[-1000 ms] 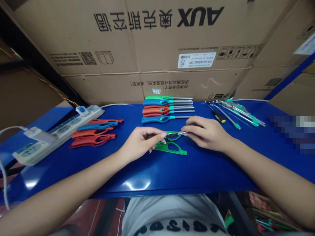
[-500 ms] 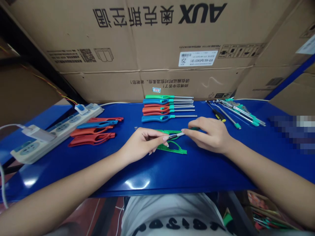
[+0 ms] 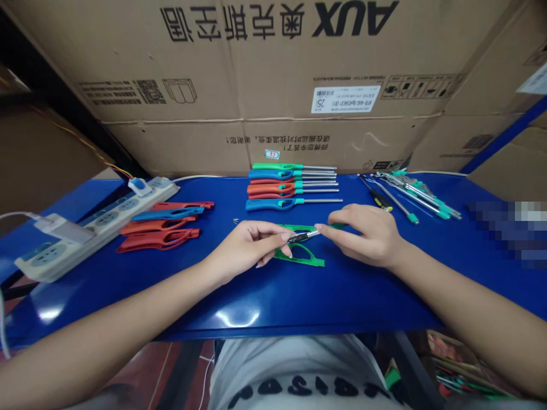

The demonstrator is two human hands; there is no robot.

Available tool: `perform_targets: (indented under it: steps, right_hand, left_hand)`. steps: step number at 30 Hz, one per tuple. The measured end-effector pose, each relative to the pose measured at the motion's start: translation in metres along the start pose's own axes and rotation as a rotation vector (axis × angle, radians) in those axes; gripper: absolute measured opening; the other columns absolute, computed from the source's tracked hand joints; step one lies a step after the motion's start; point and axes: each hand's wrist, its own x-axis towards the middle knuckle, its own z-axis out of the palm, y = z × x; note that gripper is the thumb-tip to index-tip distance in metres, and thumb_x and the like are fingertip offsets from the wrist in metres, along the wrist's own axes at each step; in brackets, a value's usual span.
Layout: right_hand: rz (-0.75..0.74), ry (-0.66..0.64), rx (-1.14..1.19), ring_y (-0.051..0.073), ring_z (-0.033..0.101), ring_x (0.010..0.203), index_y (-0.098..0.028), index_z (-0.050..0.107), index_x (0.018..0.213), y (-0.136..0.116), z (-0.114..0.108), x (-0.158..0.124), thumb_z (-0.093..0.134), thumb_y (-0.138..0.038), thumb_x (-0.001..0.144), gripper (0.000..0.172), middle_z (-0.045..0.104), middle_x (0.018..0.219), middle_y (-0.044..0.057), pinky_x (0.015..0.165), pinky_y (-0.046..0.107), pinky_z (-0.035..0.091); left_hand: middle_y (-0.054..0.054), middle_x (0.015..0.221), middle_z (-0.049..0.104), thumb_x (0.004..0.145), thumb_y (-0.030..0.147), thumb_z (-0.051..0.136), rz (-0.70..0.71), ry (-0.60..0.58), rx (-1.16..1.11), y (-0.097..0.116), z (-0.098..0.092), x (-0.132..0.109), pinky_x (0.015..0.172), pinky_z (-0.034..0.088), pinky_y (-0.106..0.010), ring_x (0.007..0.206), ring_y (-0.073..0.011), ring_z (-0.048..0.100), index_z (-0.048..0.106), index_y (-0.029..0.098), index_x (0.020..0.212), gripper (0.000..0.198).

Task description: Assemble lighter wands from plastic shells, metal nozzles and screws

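My left hand (image 3: 243, 247) is closed, thumb and fingers pinching a small dark and silvery piece (image 3: 298, 237) at one end of a thin metal lighter tube (image 3: 313, 233). From the other side, my right hand (image 3: 370, 234) is shut on the same tube, its fingertips on the shaft. A bit of teal shows under the right fingers. Beneath the hands, a green lighter handle shell (image 3: 314, 262) lies on the blue table, partly covered by the left hand. Another green piece behind the tube is mostly hidden.
Several assembled lighters (image 3: 273, 190) lie in a row at the back. Red and blue handle shells (image 3: 160, 242) rest on the left beside a white power strip (image 3: 113, 214). Loose metal tubes (image 3: 423, 199) and a black-yellow screwdriver (image 3: 378, 197) lie at the right. Behind stands a cardboard box (image 3: 192, 142).
My left thumb and fingers have shifted slightly on the dark piece, and more of it shows. The right hand holds the tube in nearly the same place.
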Motion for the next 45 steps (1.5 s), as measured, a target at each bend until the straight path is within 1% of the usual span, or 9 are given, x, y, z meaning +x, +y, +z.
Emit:
perform_targets:
  steps: [4, 9, 11, 14, 20, 26, 35, 39, 45]
  right_hand:
    - [0.003, -0.001, -0.005, 0.013, 0.059, 0.070, -0.019, 0.066, 0.101, 0.001, 0.001, -0.001, 0.059, -0.012, 0.092, 0.013, 0.072, 0.086, 0.004, 0.060, 0.025, 0.043]
    - [-0.002, 0.013, 0.001, 0.013, 0.058, 0.068, -0.019, 0.067, 0.100, 0.000, 0.001, -0.001, 0.059, -0.013, 0.093, 0.013, 0.071, 0.085, 0.004, 0.059, 0.026, 0.043]
    - [-0.008, 0.027, 0.002, 0.013, 0.059, 0.068, -0.018, 0.068, 0.099, 0.000, 0.001, -0.001, 0.060, -0.012, 0.092, 0.013, 0.071, 0.084, 0.004, 0.058, 0.026, 0.043]
    - [-0.014, 0.030, -0.005, 0.014, 0.059, 0.068, -0.018, 0.068, 0.098, 0.000, 0.000, 0.000, 0.060, -0.012, 0.092, 0.012, 0.071, 0.083, 0.005, 0.058, 0.027, 0.043]
    - [0.015, -0.013, -0.021, 0.013, 0.061, 0.069, -0.021, 0.067, 0.101, 0.000, -0.003, 0.000, 0.058, -0.012, 0.093, 0.015, 0.072, 0.084, 0.004, 0.060, 0.026, 0.044]
    - [0.012, 0.016, -0.008, 0.013, 0.060, 0.067, -0.019, 0.068, 0.099, 0.000, -0.002, 0.001, 0.062, -0.011, 0.090, 0.014, 0.073, 0.083, 0.005, 0.058, 0.026, 0.044]
    - [0.058, -0.003, 0.020, 0.016, 0.062, 0.074, -0.019, 0.066, 0.110, 0.002, 0.004, -0.009, 0.065, -0.008, 0.085, 0.027, 0.072, 0.090, 0.007, 0.060, 0.027, 0.046]
    - [0.069, -0.007, 0.025, 0.015, 0.060, 0.072, -0.018, 0.067, 0.108, 0.002, 0.005, -0.008, 0.066, -0.009, 0.086, 0.025, 0.071, 0.089, 0.006, 0.059, 0.027, 0.046]
    - [0.078, 0.005, 0.045, 0.015, 0.060, 0.070, -0.017, 0.070, 0.103, 0.001, 0.005, -0.005, 0.068, -0.011, 0.086, 0.018, 0.071, 0.086, 0.007, 0.059, 0.026, 0.047]
  left_hand:
    - [-0.006, 0.075, 0.074, 0.083, 0.036, 0.073, 0.002, 0.008, 0.004, 0.002, 0.001, -0.002, 0.041, 0.034, -0.020, 0.045, -0.0054, 0.042, 0.077, 0.010, 0.098, 0.029]
    - [-0.006, 0.071, 0.072, 0.085, 0.035, 0.072, -0.061, -0.077, -0.082, 0.001, -0.001, -0.001, 0.040, 0.026, -0.019, 0.043, -0.0034, 0.040, 0.076, 0.010, 0.077, 0.026]
    - [-0.006, 0.070, 0.071, 0.083, 0.034, 0.075, -0.101, -0.102, -0.152, -0.002, -0.002, 0.001, 0.039, 0.023, -0.019, 0.043, -0.0027, 0.038, 0.076, 0.010, 0.079, 0.024]
    - [-0.005, 0.073, 0.072, 0.079, 0.032, 0.079, -0.118, -0.101, -0.219, -0.006, -0.003, 0.003, 0.039, 0.022, -0.018, 0.043, -0.0029, 0.039, 0.077, 0.012, 0.094, 0.026]
    - [-0.007, 0.077, 0.074, 0.077, 0.028, 0.077, -0.083, -0.096, -0.183, -0.004, -0.001, 0.000, 0.040, 0.027, -0.019, 0.045, -0.0045, 0.043, 0.074, 0.012, 0.081, 0.017]
    - [-0.003, 0.072, 0.072, 0.073, 0.028, 0.083, -0.070, -0.050, -0.125, -0.003, 0.002, 0.001, 0.040, 0.027, -0.018, 0.043, -0.0027, 0.042, 0.077, 0.012, 0.091, 0.025]
    - [-0.002, 0.071, 0.073, 0.076, 0.030, 0.083, 0.048, 0.023, 0.036, -0.001, 0.002, -0.002, 0.041, 0.035, -0.017, 0.043, -0.0036, 0.046, 0.076, 0.014, 0.100, 0.030]
    - [-0.002, 0.075, 0.074, 0.077, 0.028, 0.083, 0.123, 0.066, 0.079, -0.004, 0.000, -0.002, 0.043, 0.038, -0.017, 0.045, -0.0040, 0.049, 0.077, 0.014, 0.101, 0.029]
    - [-0.006, 0.086, 0.078, 0.081, 0.027, 0.079, 0.324, 0.156, 0.270, -0.009, 0.000, -0.005, 0.045, 0.043, -0.018, 0.048, -0.0054, 0.052, 0.081, 0.016, 0.099, 0.021]
